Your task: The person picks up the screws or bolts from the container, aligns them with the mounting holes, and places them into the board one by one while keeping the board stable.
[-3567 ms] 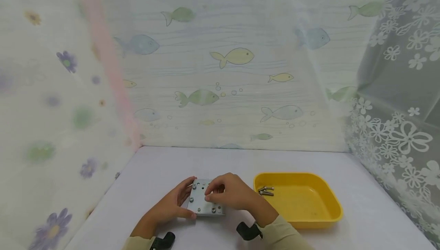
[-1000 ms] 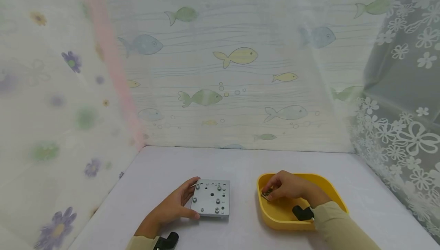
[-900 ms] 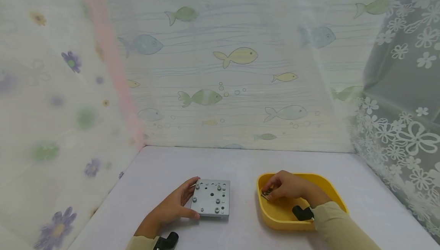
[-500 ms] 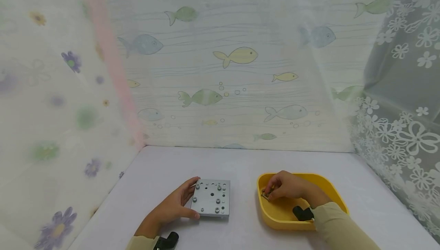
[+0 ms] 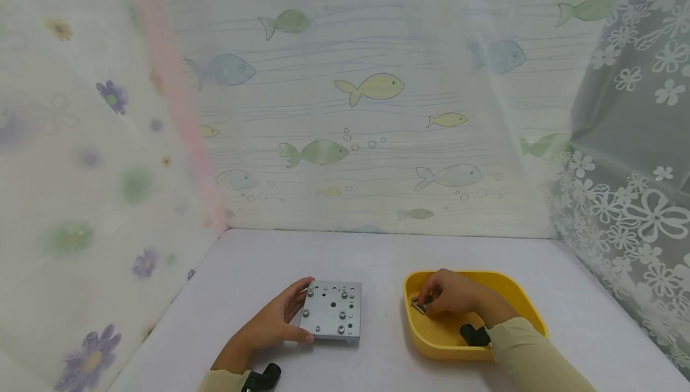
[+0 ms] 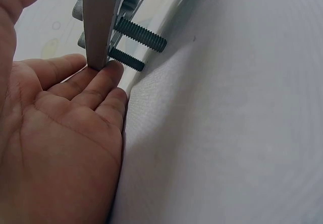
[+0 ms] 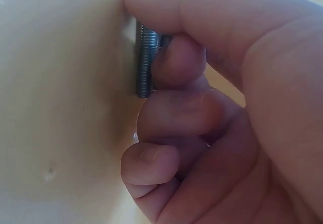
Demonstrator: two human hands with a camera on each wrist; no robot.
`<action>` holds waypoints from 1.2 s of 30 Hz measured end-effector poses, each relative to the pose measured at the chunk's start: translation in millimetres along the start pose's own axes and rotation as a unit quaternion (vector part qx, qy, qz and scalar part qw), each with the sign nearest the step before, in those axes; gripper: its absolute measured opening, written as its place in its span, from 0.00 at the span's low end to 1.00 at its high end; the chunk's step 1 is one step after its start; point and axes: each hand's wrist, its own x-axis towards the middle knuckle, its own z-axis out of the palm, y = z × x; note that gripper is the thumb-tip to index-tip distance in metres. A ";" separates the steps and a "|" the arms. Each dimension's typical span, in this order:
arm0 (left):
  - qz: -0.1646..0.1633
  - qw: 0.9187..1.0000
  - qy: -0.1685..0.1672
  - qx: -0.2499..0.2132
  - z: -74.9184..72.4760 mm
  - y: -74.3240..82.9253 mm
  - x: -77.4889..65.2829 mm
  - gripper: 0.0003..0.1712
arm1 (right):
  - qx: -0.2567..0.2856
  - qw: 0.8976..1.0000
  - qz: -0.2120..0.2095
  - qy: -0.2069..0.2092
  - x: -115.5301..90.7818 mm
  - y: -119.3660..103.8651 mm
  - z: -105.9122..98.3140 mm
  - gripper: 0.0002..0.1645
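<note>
In the head view my left hand (image 5: 269, 320) holds a square silver metal plate (image 5: 323, 320) by its left side, thumb at the front corner and fingers at the back corner. Several bolts (image 5: 342, 314) stand in holes of the plate, among other holes without bolts. Their threaded shanks (image 6: 141, 34) stick out below it in the left wrist view. My right hand (image 5: 455, 293) is down inside the yellow tray (image 5: 447, 353), fingers curled at its left end. Between thumb and index finger it pinches a bolt (image 7: 145, 65), whose head is partly hidden by the thumb.
The tray stands on a white tabletop (image 5: 380, 260) to the right of the plate, its raised rim around my right hand. Fish-printed curtain (image 5: 377, 140) hangs behind the table, with flowered curtains at both sides. A black wrist device (image 5: 263, 377) sits on each wrist.
Since the oldest frame my right hand has gone from above the plate into the tray. Over the last second its fingers shift slightly among the bolts; my left hand keeps its hold on the plate.
</note>
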 end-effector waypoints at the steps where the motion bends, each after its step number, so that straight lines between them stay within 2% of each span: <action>1: -0.001 1.000 -0.001 -0.002 -0.1 0.1 -0.1 0.72 | -0.002 1.000 0.000 0.001 0.2 0.2 0.1 0.09; 9: -0.002 1.000 0.000 -0.003 -0.3 -0.9 0.3 0.72 | -0.013 1.000 -0.005 0.004 2.5 3.9 1.2 0.09; 20: -0.006 1.000 0.006 -0.001 0.8 1.2 -0.7 0.72 | -0.016 1.000 -0.020 0.007 -0.4 -1.7 -3.0 0.07; 29: -0.008 1.000 0.007 0.002 0.6 -2.0 0.6 0.72 | -0.008 1.000 -0.018 0.016 -1.9 -1.1 -6.3 0.08; 36: -0.002 1.000 0.005 0.007 -0.3 -2.8 0.2 0.72 | 0.020 0.999 -0.025 0.027 -5.1 -7.0 -8.1 0.08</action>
